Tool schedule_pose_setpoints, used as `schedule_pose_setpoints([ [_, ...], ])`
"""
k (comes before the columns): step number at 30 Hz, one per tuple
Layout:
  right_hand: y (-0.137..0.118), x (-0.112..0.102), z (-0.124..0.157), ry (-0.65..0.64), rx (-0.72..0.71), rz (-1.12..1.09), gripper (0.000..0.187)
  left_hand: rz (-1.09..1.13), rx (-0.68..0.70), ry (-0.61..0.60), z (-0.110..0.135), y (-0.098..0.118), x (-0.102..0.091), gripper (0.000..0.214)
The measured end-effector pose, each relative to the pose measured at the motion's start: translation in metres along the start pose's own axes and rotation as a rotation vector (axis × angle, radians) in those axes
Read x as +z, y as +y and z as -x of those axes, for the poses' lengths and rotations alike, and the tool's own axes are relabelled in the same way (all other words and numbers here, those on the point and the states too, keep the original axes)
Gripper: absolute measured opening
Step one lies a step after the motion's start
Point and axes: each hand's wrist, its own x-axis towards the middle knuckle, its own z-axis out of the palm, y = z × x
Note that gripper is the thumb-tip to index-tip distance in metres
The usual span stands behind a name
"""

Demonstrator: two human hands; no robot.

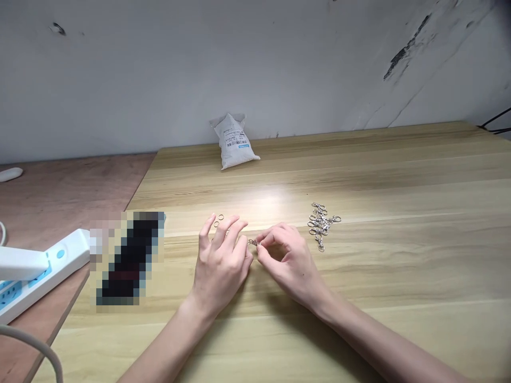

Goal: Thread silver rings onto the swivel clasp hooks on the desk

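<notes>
R hand [289,260] has thumb + index pinched on a small metal clasp [254,242], low over the desk [379,298] approx. mid-front. L hand [223,260] meets it from the other side, thumb/index drawn in close at the clasp's L end, other fingers spread; contact there is hidden, so can't tell for sure if it grips too. Just past the L fingertips lie a couple of loose rings [221,217], poss. more under the hand, can't see. Off to the R, apart from both hands, sits a pile of clasps [320,231], several w/ rings showing, too small to check each one. Progress, my read: the pile's prob. the finished lot, the clasp in hand is mid-join & not yet laid down, and at least the visible rings are left, so well along; exact count n/a. Further out: white printed bag [237,149] at the back edge near the wall [279,64], contents unclear; far L, a pixelated dark flat item [128,260] on the desk, then a white power strip [67,252] w/ blue sockets, and a grey cable [40,346] in the near L corner.
</notes>
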Motion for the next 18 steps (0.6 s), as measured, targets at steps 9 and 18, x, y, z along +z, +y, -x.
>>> schedule_pose_setpoints([
  [9, 0.002, 0.001, 0.005, -0.010, 0.157, -0.167, 0.012, 0.037, -0.053, 0.011, 0.000, -0.002, 0.001, 0.011],
  [18, 0.009, -0.008, -0.003, 0.012, 0.261, -0.432, 0.012, 0.549, -0.214, -0.134, 0.002, -0.011, 0.000, 0.016],
])
